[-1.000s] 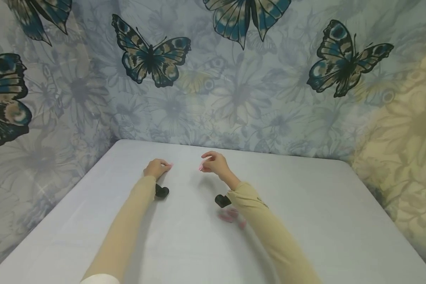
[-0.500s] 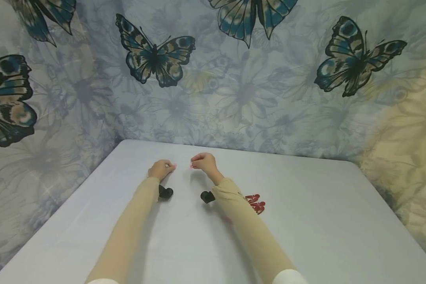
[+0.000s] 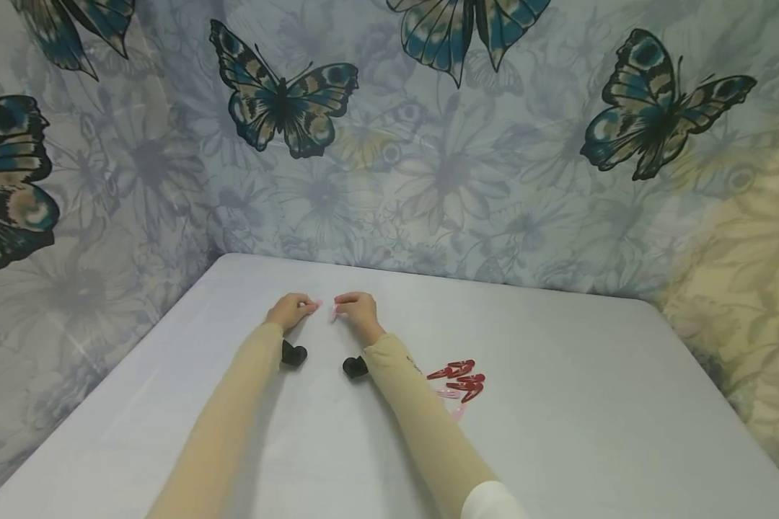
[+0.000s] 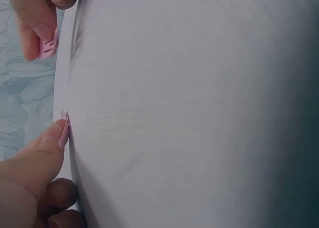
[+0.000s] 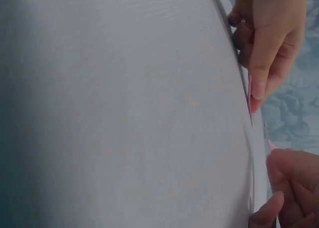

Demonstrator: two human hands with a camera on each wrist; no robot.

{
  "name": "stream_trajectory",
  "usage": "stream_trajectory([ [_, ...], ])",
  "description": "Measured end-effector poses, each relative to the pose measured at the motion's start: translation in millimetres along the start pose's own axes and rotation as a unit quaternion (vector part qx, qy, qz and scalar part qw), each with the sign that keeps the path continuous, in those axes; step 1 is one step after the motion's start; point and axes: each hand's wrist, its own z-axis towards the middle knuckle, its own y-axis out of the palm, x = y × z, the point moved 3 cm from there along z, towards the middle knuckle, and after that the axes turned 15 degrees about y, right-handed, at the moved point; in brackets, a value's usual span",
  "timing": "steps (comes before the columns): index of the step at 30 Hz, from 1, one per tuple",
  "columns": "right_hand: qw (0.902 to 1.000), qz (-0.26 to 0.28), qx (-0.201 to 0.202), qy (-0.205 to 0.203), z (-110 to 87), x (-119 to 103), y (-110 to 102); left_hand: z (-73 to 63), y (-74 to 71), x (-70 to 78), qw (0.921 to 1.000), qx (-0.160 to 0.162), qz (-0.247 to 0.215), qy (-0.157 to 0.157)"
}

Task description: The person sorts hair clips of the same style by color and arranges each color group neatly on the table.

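Far up the white table (image 3: pixel 558 389), my left hand (image 3: pixel 288 312) pinches a pink snap hair clip (image 3: pixel 318 303) between thumb and finger. In the left wrist view that hair clip (image 4: pixel 65 131) stands on edge, low at the tabletop. Just to the right, my right hand (image 3: pixel 360 314) pinches a second pink hair clip (image 3: pixel 334 312), its tip pointing down. This slotted clip (image 4: pixel 48 47) shows clearly beyond the left hand (image 4: pixel 35 170). From the right wrist, only a sliver of it (image 5: pixel 270 142) shows past the right hand (image 5: pixel 294 180). A small gap separates the two hands.
Several red hair clips (image 3: pixel 465 382) lie in a loose group right of the right forearm. Pink hair clips (image 3: pixel 449 394) lie beside them, partly behind the sleeve. Black heart-shaped pieces (image 3: pixel 294 354) sit at both wrists. A butterfly-patterned cloth (image 3: pixel 428 180) hangs behind the table.
My right hand has moved left and slightly down with its pink clip, closing toward the left hand. The red clips, hidden at first, have come into view beside the right sleeve. The left hand barely moves.
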Motion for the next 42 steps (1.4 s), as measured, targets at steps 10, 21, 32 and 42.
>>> stream_trajectory([
  [10,0.9936,-0.082,0.061,-0.049,-3.7,-8,6,-4.4,-1.0,-1.4,0.9991,0.041,0.010,-0.005],
  [21,0.9778,-0.188,0.085,-0.037,-8.3,-13,8,-6.7,3.4,1.4,0.9990,0.045,0.003,0.000],
  [32,0.9758,-0.196,0.094,-0.021,-2.6,-4,13,-7.6,11.2,-1.9,0.9993,0.033,0.015,0.003],
  [42,0.9835,-0.158,0.085,-0.022,-0.6,-11,15,-3.8,1.9,-4.3,0.9991,0.040,0.013,0.010],
])
